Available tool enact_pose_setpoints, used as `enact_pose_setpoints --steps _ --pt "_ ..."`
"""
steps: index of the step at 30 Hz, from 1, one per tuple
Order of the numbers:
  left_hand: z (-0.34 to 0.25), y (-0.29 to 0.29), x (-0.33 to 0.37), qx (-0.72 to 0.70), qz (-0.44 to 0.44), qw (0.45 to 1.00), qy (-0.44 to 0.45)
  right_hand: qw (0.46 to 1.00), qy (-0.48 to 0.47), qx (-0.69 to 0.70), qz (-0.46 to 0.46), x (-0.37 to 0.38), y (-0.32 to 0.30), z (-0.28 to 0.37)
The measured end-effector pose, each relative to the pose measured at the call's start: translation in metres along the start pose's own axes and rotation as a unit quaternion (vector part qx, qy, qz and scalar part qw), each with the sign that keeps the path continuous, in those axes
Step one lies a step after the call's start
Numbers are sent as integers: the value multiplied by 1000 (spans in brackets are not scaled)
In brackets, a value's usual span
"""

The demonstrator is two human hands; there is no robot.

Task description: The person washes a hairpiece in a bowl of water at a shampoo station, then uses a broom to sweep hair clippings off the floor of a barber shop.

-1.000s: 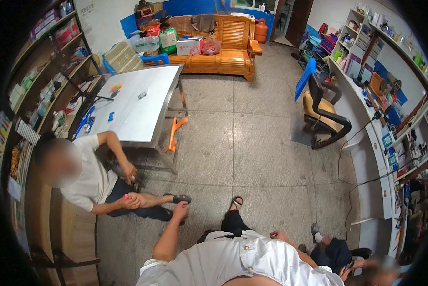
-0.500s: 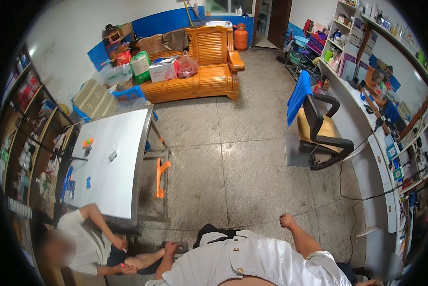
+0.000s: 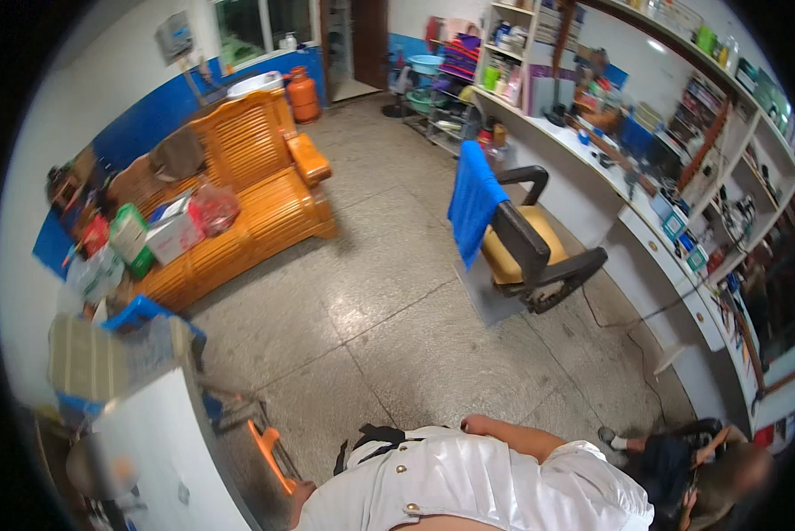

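Observation:
My left hand (image 3: pixel 302 490) hangs low beside my white top (image 3: pixel 468 478), close to an orange curved piece (image 3: pixel 270 450) on the frame by the white-topped table (image 3: pixel 154 451). Its fingers are too small and blurred to read, and I cannot tell whether it touches that piece. My right hand (image 3: pixel 476 425) is held in front of my body above the grey floor, its fingers curled in, with no object visible in them. Black cloth straps (image 3: pixel 375 435) hang at the front of my top.
A yellow-seated swivel chair (image 3: pixel 539 243) with a blue towel (image 3: pixel 471 202) stands ahead right, beside a long white counter (image 3: pixel 628 190). A wooden bench (image 3: pixel 247 181) bearing bags is at left. One person (image 3: pixel 681 469) sits at lower right; another head (image 3: pixel 101 465) shows by the table. A cable (image 3: pixel 632 326) trails near the counter.
My view has turned to the right, so the bench, table and chair sit further left in it. My right hand is nearer my body. The seated person at right has come into fuller view.

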State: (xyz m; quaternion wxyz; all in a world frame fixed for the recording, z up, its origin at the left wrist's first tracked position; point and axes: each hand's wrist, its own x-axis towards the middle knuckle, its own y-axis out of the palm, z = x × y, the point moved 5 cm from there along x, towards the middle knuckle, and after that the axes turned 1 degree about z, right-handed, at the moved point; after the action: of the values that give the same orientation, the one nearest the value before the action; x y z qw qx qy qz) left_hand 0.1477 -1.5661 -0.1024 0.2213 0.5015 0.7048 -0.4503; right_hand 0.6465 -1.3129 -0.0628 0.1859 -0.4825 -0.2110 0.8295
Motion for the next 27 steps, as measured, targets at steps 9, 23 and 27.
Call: enact_pose_setpoints --steps 9,23,27 --pt "-320 -40 176 -44 -29 989 141 936 125 248 -216 28 -145 -37" --pt "-543 83 241 -24 204 979 -4 504 321 337 -727 -37 -334 -183" --pt "-603 70 300 28 184 982 -16 502 213 242 -803 -79 -488 -65"
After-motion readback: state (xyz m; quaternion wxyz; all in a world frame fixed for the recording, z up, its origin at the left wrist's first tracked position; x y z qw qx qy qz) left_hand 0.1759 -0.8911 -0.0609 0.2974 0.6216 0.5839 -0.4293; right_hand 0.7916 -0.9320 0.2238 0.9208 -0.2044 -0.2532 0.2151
